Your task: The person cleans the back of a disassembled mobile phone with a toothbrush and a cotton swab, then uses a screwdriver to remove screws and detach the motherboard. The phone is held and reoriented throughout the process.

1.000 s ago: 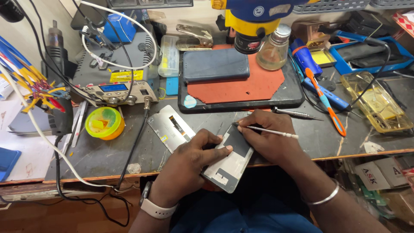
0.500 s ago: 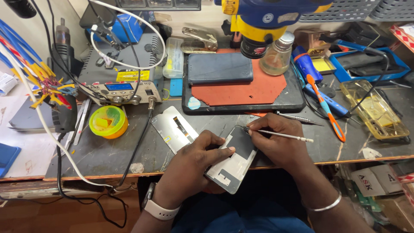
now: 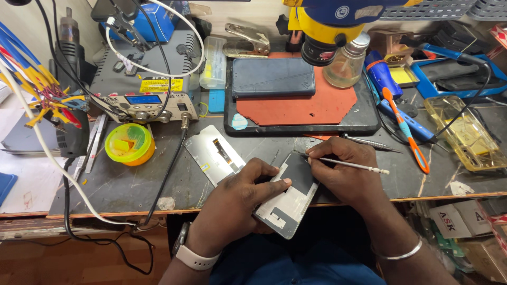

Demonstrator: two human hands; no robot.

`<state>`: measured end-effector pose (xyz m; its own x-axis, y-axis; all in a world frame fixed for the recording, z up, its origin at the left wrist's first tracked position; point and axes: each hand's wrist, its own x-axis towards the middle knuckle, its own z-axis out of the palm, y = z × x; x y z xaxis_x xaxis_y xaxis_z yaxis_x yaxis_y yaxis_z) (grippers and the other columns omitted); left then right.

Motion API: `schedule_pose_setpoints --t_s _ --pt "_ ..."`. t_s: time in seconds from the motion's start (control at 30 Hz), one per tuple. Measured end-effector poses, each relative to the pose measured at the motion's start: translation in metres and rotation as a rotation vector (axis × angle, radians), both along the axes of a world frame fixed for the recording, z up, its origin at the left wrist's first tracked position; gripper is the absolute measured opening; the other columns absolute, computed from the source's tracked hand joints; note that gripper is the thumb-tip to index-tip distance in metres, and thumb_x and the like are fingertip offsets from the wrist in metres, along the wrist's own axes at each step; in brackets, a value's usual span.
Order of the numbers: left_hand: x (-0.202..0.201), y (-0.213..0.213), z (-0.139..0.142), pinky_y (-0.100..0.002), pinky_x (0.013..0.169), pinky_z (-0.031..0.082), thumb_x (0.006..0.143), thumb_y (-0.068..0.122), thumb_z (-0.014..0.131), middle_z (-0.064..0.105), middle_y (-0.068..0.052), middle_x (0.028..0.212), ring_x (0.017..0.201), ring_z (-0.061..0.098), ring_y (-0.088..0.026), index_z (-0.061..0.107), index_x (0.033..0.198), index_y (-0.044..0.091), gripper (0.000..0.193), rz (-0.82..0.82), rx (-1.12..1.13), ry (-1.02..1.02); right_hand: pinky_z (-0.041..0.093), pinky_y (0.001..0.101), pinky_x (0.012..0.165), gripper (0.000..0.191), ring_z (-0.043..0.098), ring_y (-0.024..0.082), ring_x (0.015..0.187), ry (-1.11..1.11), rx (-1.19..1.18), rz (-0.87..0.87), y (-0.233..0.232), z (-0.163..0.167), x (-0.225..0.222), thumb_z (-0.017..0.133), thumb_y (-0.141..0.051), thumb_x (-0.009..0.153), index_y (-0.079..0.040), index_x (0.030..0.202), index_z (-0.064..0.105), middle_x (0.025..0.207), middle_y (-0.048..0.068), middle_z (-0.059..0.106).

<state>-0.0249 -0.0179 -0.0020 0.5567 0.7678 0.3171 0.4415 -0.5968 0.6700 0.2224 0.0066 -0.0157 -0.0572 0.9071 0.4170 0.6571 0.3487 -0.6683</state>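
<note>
While pinned: phone [image 3: 288, 195] under L hand [image 3: 237, 203].

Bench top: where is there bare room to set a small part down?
Bare bench lies between the yellow tub, the black cable and the front edge. A smaller patch sits right of the right hand, below the orange screwdriver. The back, around the mat and station, is crowded.
</note>
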Motion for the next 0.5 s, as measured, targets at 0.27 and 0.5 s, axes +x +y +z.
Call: schedule_pose_setpoints --t_s 0.27,0.5 --pt "-0.001 0.002 -0.002 -0.036 0.089 0.059 0.057 0.014 0.092 0.065 -0.009 0.123 0.106 0.071 -0.029 0.074 0.123 0.019 0.068 -0.026 -0.028 -0.009 0.059 0.0302 0.067 0.013 0.078 0.017 0.074 -0.061 -0.073 0.012 0.005 0.008 -0.001 0.078 -0.015 0.075 -0.006 0.085 0.078 0.084 0.006 0.08" --pt "-0.002 0.004 -0.003 -0.036 0.089 0.058 0.056 0.004 0.088 0.064 -0.01 0.125 0.106 0.071 -0.03 0.074 0.124 0.019 0.071 -0.038 -0.046 0.011 0.06 0.0292 0.07 0.014 0.078 0.016 0.08 0.012 -0.09 0.156 0.018 -0.001 0.003 0.081 -0.013 0.078 -0.006 0.09 0.079 0.089 0.007 0.08"
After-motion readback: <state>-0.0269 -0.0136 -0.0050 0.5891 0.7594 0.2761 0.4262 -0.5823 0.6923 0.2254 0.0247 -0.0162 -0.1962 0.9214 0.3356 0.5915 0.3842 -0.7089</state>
